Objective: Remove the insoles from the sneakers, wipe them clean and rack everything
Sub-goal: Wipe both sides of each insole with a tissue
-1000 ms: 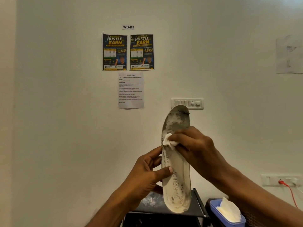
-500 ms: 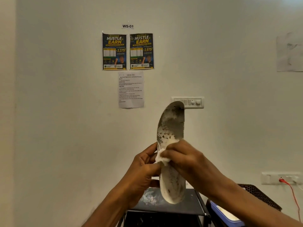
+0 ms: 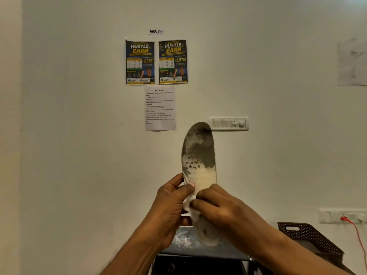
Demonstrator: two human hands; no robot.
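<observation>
pale painted wall (image 3: 79, 155) fills most of my feed, with two blue-and-yellow posters (image 3: 140, 62) and a printed white task sheet (image 3: 160, 108) taped to it and a white switch panel (image 3: 228, 124) to their right. below, i see the dark grey top shelf of the rack (image 3: 186, 248), scuffed with pale marks, and a brown perforated plastic basket (image 3: 309, 239) off to the right.

the long white foam insole (image 3: 199, 155) is held upright in the air above the rack top, toe end up and its face turned to me. its upper half is dark grey with grime, breaking into specks at the edge of a cleaner cream patch in the middle; the heel end shows a few dark spots.

the left hand (image 3: 168, 211) grips the insole's left edge, thumb on the front and fingers curled behind. the right hand (image 3: 224, 211) has its fingers curled over a crumpled white wipe (image 3: 190, 210), pressing it against the lower middle of the insole.

compared with a second ago, the wipe has travelled down from just under the dirty toe area to below the thumb, the insole faces me more squarely, the blue tissue box has gone from view and the basket has come into view.
</observation>
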